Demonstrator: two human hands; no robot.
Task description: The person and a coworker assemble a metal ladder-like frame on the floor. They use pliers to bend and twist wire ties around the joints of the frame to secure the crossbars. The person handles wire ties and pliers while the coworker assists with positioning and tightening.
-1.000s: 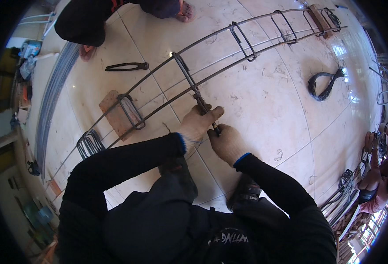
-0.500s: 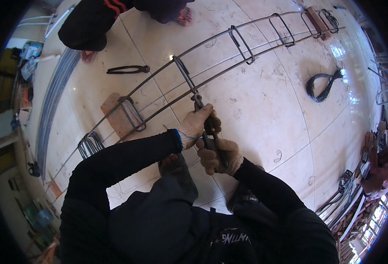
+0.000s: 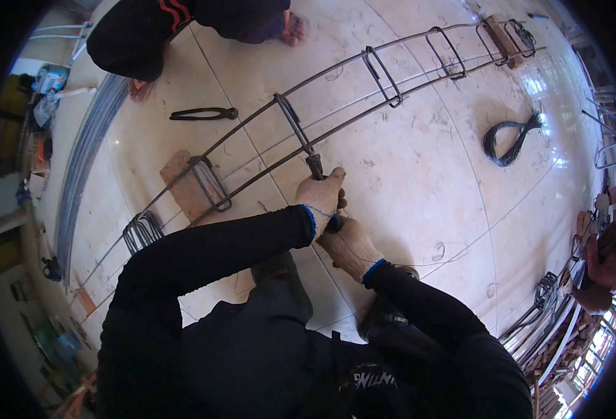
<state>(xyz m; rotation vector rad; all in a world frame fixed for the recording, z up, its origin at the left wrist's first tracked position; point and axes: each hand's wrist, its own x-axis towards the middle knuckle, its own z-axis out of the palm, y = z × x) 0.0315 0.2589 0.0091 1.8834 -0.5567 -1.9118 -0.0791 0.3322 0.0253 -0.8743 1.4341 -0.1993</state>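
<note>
A rebar cage of long steel rods with rectangular stirrups runs diagonally across the tiled floor. The dark head of a pair of pincers meets the nearer rod, where a stirrup crosses it. My left hand, in a knitted glove, is closed round the pincers near the jaws. Just below, my right hand, gloved too, is closed on the handles, which it mostly hides. A thin wire trails out by my right hand.
A second pair of pincers lies beyond the cage, near a person's bare foot. Wood blocks prop the cage. A coil of tie wire lies to the right. Bundled rods stretch along the left; loose stirrups hang nearby.
My right hand has turned over on the handles and moved up against my left hand. The pincers' handles are now mostly covered. The thin wire has shifted rightward.
</note>
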